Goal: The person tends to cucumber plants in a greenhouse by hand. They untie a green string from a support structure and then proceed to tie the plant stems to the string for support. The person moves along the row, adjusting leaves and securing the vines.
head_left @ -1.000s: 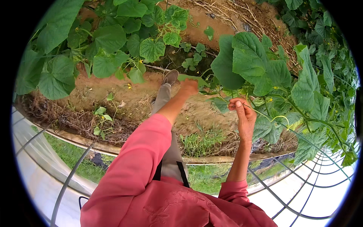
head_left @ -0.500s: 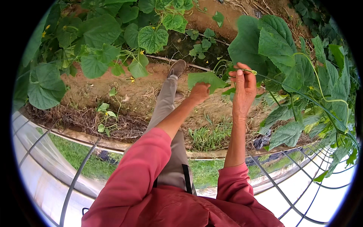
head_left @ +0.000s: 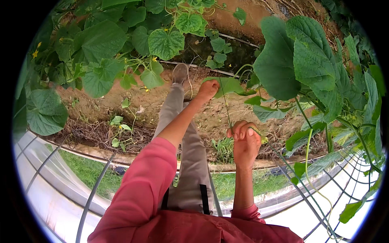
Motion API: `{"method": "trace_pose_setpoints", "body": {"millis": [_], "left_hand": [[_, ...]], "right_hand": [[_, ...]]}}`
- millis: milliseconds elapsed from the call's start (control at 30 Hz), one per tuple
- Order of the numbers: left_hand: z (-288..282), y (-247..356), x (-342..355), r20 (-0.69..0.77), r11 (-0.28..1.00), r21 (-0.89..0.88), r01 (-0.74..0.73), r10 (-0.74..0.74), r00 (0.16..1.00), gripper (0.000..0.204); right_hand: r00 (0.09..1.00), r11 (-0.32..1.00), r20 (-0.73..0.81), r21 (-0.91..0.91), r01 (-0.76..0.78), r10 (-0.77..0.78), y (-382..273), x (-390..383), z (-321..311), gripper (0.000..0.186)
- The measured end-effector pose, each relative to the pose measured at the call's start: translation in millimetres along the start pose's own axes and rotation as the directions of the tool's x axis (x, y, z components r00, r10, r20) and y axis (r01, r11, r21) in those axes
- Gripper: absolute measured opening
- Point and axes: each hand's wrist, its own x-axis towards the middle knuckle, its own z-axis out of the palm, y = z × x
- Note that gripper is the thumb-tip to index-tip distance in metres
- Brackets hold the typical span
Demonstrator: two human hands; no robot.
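My right hand (head_left: 246, 141) is closed on a thin green string (head_left: 300, 178), which trails from it toward the lower right. A thin dark strand (head_left: 226, 105) also rises from its fingers to beside my left hand (head_left: 208, 90). The left hand is a loose fist, its fingertips near a broad green leaf (head_left: 229, 86); what it pinches, if anything, is hidden. Large leaves (head_left: 275, 60) of a climbing plant, apparently cucumber, hang to the right of both hands. A pale green tendril (head_left: 308, 156) dangles below them.
Leafy vines with yellow flowers (head_left: 154, 59) fill the upper left. A small seedling (head_left: 117, 121) grows from the brown soil. A pale pipe (head_left: 202, 68) crosses beyond my shoe (head_left: 180, 74). Metal bars (head_left: 94, 190) and plastic sheeting (head_left: 60, 190) curve along the near side.
My right hand has dropped nearer to me and closed, drawing the string down from the big leaves. My left hand has shifted slightly left and away from me, off the broad leaf's middle.
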Motion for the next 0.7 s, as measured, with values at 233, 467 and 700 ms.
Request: {"method": "trace_pose_setpoints", "body": {"millis": [233,467,700], "left_hand": [[-33.3,-19.6,100.1,-0.165,0.987,-0.125,0.103,-0.123,0.979,0.015],[-27.8,-29.4,231.4,-0.145,0.946,0.308,0.102,-0.059,0.988,0.069],[1.7,-19.4,290.4,0.057,0.945,0.209,0.253,-0.27,0.961,0.101]], "right_hand": [[0.998,0.999,-0.055,-0.025,-0.022,0.021,-2.5,-4.9,-14.9,0.033],[1.0,0.999,-0.008,0.024,-0.02,0.02,4.2,-6.4,-9.8,0.037],[0.991,0.988,0.129,0.145,-0.06,0.041,8.9,3.3,-19.9,0.037]]}}
